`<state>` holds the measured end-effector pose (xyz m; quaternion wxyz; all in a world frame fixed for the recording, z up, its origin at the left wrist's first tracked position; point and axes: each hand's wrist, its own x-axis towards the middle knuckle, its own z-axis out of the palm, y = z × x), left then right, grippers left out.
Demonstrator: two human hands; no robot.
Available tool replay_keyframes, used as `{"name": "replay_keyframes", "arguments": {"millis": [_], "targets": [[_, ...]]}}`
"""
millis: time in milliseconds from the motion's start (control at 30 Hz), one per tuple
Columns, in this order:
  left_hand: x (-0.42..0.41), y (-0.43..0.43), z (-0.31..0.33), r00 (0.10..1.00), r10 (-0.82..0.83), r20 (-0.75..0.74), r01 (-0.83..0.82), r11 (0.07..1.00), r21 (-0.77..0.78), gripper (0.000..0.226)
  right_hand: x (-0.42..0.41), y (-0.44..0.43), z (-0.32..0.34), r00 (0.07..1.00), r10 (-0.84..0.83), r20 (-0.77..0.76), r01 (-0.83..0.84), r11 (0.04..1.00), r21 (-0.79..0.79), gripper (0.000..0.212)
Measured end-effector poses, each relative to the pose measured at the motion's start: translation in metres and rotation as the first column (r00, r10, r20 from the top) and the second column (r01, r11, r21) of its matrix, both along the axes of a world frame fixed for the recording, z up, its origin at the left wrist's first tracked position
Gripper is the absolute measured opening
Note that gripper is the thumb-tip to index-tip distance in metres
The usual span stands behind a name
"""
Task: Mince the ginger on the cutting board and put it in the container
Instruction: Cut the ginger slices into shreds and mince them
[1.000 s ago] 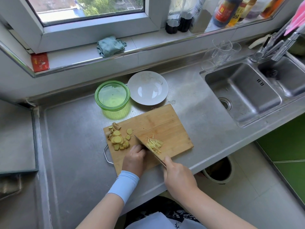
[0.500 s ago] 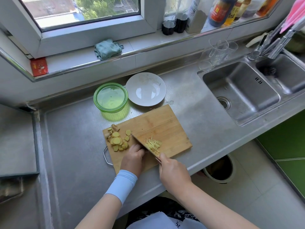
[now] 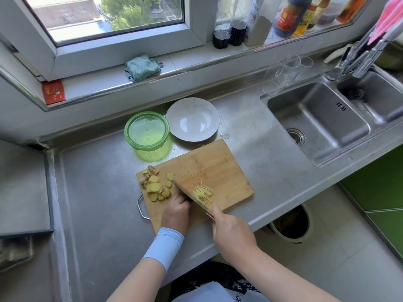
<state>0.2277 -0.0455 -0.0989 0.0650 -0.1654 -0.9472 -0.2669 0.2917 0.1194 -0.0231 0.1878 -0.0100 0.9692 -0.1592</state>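
Blue fabric, a sleeve [image 3: 162,247], is covering the left wrist, nearest of all. Just past it, the right hand [image 3: 231,232] is gripping the knife [image 3: 189,196] by its handle, blade down on the cutting board [image 3: 218,166] for chopping. The left hand [image 3: 176,212] is sitting curled beside the blade, likely steadying ginger (I cannot tell if it is holding any). Thin ginger strips [image 3: 202,191] are lying by the blade. Round ginger slices [image 3: 156,187] are waiting at the board's left. Farther back, the green container [image 3: 147,130] is sitting near enough for scooping.
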Motion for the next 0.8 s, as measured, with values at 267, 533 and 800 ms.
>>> {"name": "replay_keyframes", "arguments": {"millis": [267, 533, 800], "targets": [[-0.002, -0.002, -0.005, 0.999, -0.024, 0.034, 0.024, 1.000, 0.005, 0.022, -0.003, -0.003, 0.001, 0.998, -0.015, 0.054, 0.013, 0.999, 0.040, 0.028], [-0.002, -0.002, -0.003, 0.999, -0.022, 0.026, 0.021, 0.999, 0.032, 0.022, 0.007, 0.001, 0.006, 0.998, -0.021, 0.066, 0.018, 0.999, 0.048, 0.029], [-0.001, -0.001, -0.003, 1.000, -0.013, 0.000, 0.013, 0.999, 0.048, 0.024, -0.011, -0.010, 0.002, 0.997, -0.022, 0.077, 0.018, 0.999, 0.048, 0.027]]}}
